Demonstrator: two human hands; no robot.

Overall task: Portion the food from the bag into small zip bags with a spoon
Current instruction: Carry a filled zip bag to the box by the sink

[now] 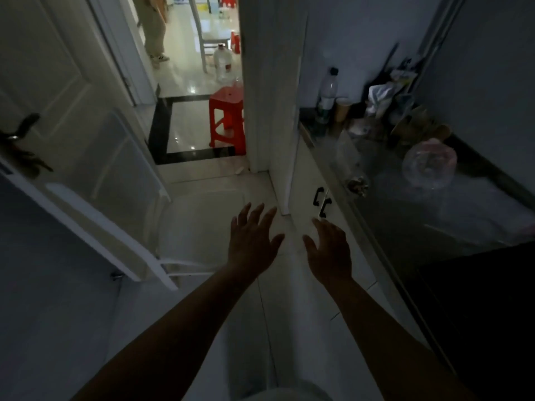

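dim kitchen | counter (434,204) R, cluttered | door (72,125) L | tile floor (231,183)

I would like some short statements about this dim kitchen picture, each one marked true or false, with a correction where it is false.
1. Both hands are empty, fingers spread. True: left hand, right hand.
2. The red stool stands on the counter. False: it stands on the floor beyond the doorway.
3. A bottle with a dark cap stands on the counter. True.
4. The right hand holds a spoon. False: no spoon shows.
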